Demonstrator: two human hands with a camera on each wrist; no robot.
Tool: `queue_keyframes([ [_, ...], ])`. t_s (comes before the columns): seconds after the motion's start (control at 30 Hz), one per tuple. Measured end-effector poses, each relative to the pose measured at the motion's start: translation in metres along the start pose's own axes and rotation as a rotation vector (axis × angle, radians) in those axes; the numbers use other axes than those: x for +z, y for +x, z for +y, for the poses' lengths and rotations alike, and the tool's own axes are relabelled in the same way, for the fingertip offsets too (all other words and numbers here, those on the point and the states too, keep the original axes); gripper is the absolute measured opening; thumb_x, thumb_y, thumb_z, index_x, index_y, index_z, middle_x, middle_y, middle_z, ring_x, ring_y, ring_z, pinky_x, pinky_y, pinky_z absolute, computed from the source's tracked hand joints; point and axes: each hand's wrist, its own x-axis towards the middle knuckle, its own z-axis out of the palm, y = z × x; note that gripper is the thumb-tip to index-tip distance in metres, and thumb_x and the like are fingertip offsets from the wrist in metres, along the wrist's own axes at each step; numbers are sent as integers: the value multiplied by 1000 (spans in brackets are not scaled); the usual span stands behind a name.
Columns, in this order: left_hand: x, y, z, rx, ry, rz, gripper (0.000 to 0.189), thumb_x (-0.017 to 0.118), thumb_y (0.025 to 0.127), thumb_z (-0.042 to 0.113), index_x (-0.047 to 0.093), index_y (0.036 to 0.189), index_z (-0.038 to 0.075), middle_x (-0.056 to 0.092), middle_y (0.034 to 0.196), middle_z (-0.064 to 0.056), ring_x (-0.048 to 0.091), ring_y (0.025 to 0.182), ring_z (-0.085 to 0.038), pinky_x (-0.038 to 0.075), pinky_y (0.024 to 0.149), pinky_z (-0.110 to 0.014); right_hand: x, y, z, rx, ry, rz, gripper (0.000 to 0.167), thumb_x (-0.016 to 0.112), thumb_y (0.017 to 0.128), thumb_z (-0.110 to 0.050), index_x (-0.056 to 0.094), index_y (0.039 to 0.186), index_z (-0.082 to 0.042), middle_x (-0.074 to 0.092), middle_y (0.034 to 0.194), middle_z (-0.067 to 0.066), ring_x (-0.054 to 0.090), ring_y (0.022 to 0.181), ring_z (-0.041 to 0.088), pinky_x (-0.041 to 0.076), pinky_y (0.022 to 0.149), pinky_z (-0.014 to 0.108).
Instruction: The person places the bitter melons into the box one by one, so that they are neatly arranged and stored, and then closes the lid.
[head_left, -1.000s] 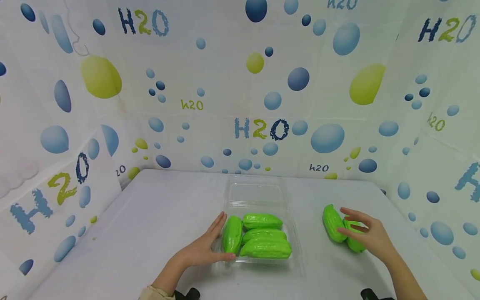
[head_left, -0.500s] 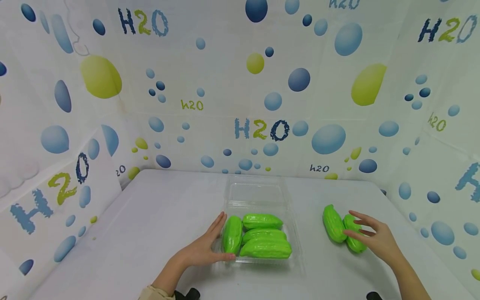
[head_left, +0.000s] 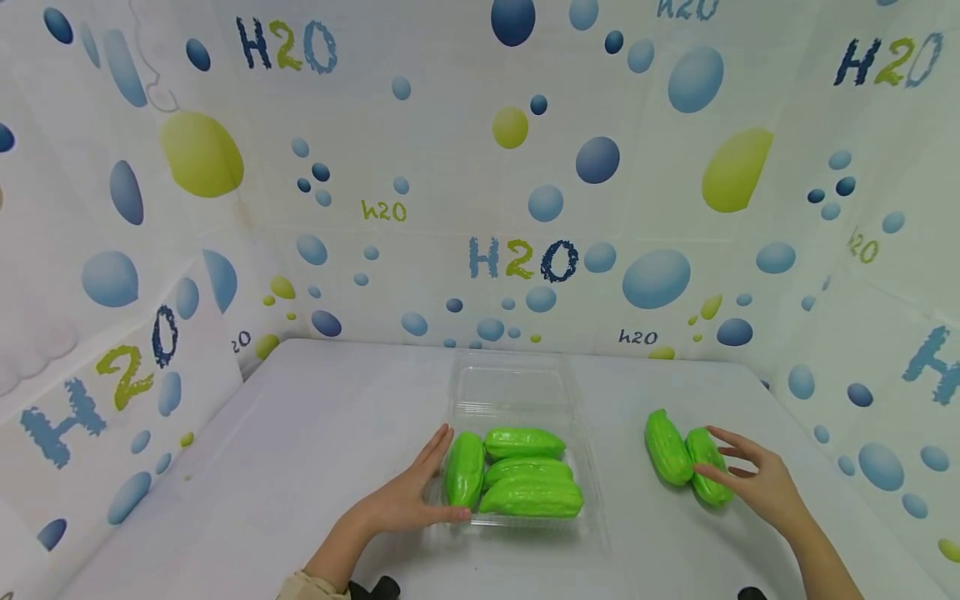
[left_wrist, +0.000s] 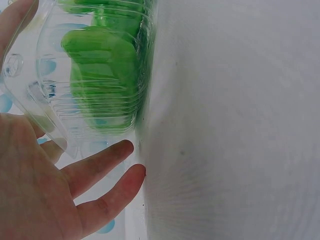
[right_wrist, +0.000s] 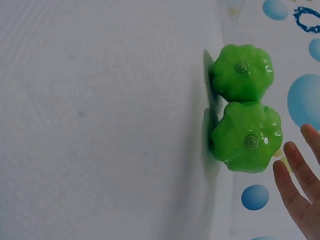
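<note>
A clear plastic clamshell box (head_left: pixel 592 492) lies with its lid folded back, holding several glossy, ridged, bright-green gourd-like fruits (head_left: pixel 531 497). My left hand (head_left: pixel 405 498) rests along the box's left side with extended fingers, its thumb at the front edge. In the left wrist view, fingers (left_wrist: pixel 105 170) lie beside the clear wall (left_wrist: pixel 100 107). Two more of these green fruits lie on the right, the left one (head_left: pixel 667 448) touching the right one (head_left: pixel 708 467). My right hand (head_left: pixel 761 483) hovers at the right one, fingers loosely bent and apart, holding nothing; contact is unclear.
The white table (head_left: pixel 315 417) bears the box and the fruits. Behind it and at both sides hangs a white sheet (head_left: pixel 435 150) printed with blue and lime drops. The raised clear lid (head_left: pixel 513 383) extends toward the table's back edge.
My right hand has shifted slightly right, from over both loose fruits to beside the right one. My left hand, the box and the fruits have stayed in place.
</note>
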Motion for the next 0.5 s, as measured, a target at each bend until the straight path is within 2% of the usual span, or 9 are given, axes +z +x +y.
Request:
queue_keyframes([
  [0.1, 0, 0, 0, 1, 0, -1, 108, 71, 75, 46, -2, 148, 14, -6, 152, -12, 10, 136, -35, 23, 102, -57, 0, 0, 3, 6, -5, -6, 63, 71, 81, -29, 46, 132, -1, 45, 130, 26, 53, 101, 11, 50, 78, 48],
  [0.17, 0, 0, -1, 1, -1, -1, 108, 71, 75, 46, -2, 148, 14, -6, 152, -12, 8, 137, -35, 23, 102, -57, 1, 0, 4, 6, 5, -13, 64, 71, 81, -27, 44, 133, 0, 43, 132, 26, 52, 106, 30, 49, 78, 50],
  [0.23, 0, 0, -1, 0, -2, 1, 108, 72, 75, 46, -2, 148, 14, -6, 152, -12, 8, 137, -35, 23, 102, -57, 1, 0, 6, 5, 18, -21, 66, 70, 82, -26, 42, 134, 2, 41, 133, 28, 48, 107, 43, 48, 79, 53],
  [0.5, 0, 0, -1, -1, -3, -2, 108, 71, 75, 47, -2, 148, 15, -6, 152, -11, 12, 136, -36, 24, 102, -56, 0, 1, 16, 92, 37, -78, 75, 68, 83, -33, 32, 140, 0, 30, 140, 29, 40, 115, 49, 42, 79, 63],
])
